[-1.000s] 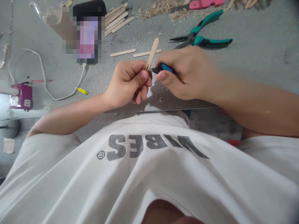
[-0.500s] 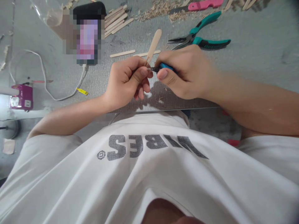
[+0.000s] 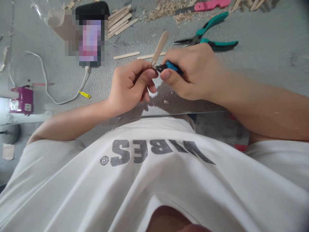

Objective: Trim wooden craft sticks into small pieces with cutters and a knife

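A white shirt (image 3: 149,180) with dark lettering fills the near part of the view, and the edge of a grey table (image 3: 265,58) lies just beyond it. Over that edge the person's left hand (image 3: 132,82) pinches the lower end of a flat wooden stick (image 3: 160,46) between thumb and forefinger, its other fingers loosely curled. The stick tilts up and away to the right, its rounded end free and its lower end notched. The right hand (image 3: 195,72) is wrapped around a blue and black tool (image 3: 172,66), with the dark tip aimed at the stick's notched end; whether tip and wood touch cannot be told.

Left of the hands, a purple block (image 3: 24,100) sits near the table edge, and a white cable (image 3: 43,69) with a yellow tag (image 3: 85,94) loops to a phone (image 3: 90,42), blurred out. Past the hands lie two thin sticks (image 3: 126,55), then green-handled pliers (image 3: 198,38) with handles spread. Farther off are a pile of sticks (image 3: 122,21), wood shavings (image 3: 161,9) and a pink-handled blade (image 3: 212,5).
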